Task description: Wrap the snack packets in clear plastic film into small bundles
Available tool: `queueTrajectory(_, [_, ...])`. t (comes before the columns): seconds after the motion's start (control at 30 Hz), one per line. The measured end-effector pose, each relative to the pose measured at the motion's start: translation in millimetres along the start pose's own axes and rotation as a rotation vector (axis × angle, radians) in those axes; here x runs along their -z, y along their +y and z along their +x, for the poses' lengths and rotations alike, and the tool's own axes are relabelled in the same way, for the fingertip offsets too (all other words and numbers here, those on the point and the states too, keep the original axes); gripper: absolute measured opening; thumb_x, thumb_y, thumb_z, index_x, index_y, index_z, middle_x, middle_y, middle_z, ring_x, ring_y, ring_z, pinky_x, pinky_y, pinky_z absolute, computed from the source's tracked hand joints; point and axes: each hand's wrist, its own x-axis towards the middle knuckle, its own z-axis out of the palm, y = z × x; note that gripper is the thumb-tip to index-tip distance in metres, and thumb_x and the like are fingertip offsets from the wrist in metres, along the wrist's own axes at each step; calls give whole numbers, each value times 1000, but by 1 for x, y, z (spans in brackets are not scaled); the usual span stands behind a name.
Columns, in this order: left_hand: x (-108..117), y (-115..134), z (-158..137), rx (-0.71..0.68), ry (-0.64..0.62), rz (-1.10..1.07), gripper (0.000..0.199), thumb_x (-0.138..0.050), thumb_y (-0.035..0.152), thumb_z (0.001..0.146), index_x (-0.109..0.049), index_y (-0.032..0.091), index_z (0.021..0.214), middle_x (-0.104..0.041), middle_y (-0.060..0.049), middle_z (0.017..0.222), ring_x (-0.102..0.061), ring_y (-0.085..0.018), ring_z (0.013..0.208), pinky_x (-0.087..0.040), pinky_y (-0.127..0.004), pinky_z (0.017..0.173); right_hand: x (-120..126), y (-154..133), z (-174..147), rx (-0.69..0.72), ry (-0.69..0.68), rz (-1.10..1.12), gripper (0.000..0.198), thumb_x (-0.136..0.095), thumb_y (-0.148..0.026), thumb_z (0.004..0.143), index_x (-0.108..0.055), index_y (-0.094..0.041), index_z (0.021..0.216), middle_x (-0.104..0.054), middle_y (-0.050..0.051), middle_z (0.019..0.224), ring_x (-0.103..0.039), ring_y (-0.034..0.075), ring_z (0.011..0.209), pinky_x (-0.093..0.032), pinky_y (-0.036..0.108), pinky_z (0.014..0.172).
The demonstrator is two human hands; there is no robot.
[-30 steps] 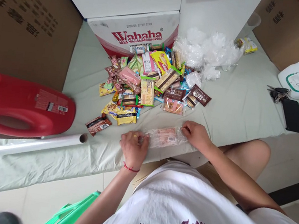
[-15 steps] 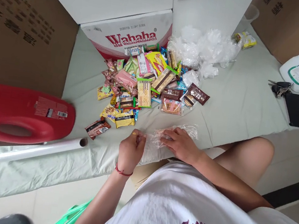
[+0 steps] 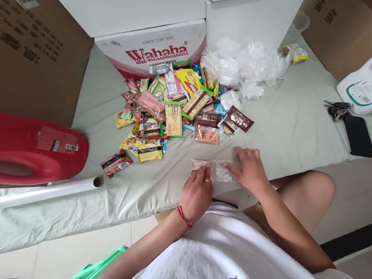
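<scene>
Head view: pink snack pack (image 3: 199,163) on the sheet (image 3: 277,119), left hand (image 3: 197,193) laid over it, can't tell if gripping. Right hand (image 3: 249,168) loosely spread, thumb by clear film (image 3: 223,173) — best pin pack lightly, smooth film flat.

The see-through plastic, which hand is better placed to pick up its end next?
Probably the right hand: it is open, right at the see-through plastic. The left hand is on the pink packet beside it.

Left hand (image 3: 196,198) on pinkish packet (image 3: 199,163), perhaps biscuits
</scene>
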Motion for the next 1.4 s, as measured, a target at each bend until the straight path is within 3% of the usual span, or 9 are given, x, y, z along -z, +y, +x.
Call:
queueTrajectory(0.2, [-3, -4, -2, -26, 4, 56, 59, -49, 14, 93, -44, 15, 152, -62, -19, 131, -60, -32, 109, -54, -46, 88, -8, -7, -13, 67, -130, 32, 6, -68, -25, 92, -71, -21, 95, -66, 13, 110, -53, 30, 106, -45, 42, 89])
queueTrajectory(0.37, [-5, -6, -5, -42, -7, 97, 58, -47, 14, 95, -45, 15, 153, -62, -19, 131, -61, -30, 107, -54, -44, 87, 9, -24, 0, -121, -294, 282, 13, -61, -31, 96, -62, -22, 87, -64, 1, 78, -55, 18, 70, -38, 29, 66])
queueTrajectory(0.5, [-4, -7, -2, -40, -1, 152, 42, -51, 14, 95, -62, 15, 136, -67, -18, 121, -62, -30, 98, -54, -45, 80, -4, -60, 24, -197, -264, 381, 15, -66, -32, 92, -62, -21, 82, -67, -1, 76, -57, 16, 69, -37, 27, 64])
queueTrajectory(0.73, [25, -41, -8, -18, -14, -451, 29, -49, 15, 96, -74, 20, 111, -70, -13, 117, -68, -26, 108, -60, -40, 90, -43, -97, 28, -24, -263, 276, 27, -53, -38, 104, -70, -19, 115, -72, 9, 110, -68, 22, 101, -50, 33, 88])
queueTrajectory(0.9, [45, -57, -31, 218, 269, -681, 32, -41, 27, 106, -70, 22, 115, -71, -10, 114, -70, -20, 93, -61, -36, 82, -55, -101, -9, 217, -256, 10, 72, -60, -43, 100, -39, -8, 158, -55, 26, 149, -56, 38, 128, -51, 50, 101])
queueTrajectory(1.0, [42, -55, -28, -33, 203, -587, 41, -37, 37, 108, -60, 24, 139, -65, -14, 138, -62, -27, 129, -54, -48, 107, -62, -103, -21, 250, -309, -26, 78, -65, -36, 96, -34, -7, 162, -38, 28, 163, -47, 45, 139, -46, 59, 108])
queueTrajectory(1.13, [28, -66, -16, -380, -18, -372, 59, -32, 45, 109, -30, 25, 165, -42, -17, 166, -33, -32, 158, -31, -56, 125, -59, -81, -11, 303, -404, 364, 81, -70, -33, 92, -34, -18, 163, -43, 20, 163, -45, 38, 146, -41, 54, 117])
queueTrajectory(1.27, [22, -85, -18, -337, -171, -152, 72, -45, 52, 105, -25, 22, 167, -35, -19, 169, -29, -35, 159, -17, -59, 128, -36, -35, -2, 44, -301, 963, 87, -71, -42, 92, -24, -33, 165, -44, 15, 163, -68, 21, 104, -57, 40, 93])
queueTrajectory(1.4, [19, -86, -21, -274, -153, -23, 72, -55, 46, 101, -32, 21, 164, -34, -21, 169, -34, -37, 157, -21, -62, 126, -12, 3, -9, -187, -113, 1113, 46, -75, -41, 92, -63, -30, 136, -68, 9, 135, -65, 17, 95, -55, 35, 92])
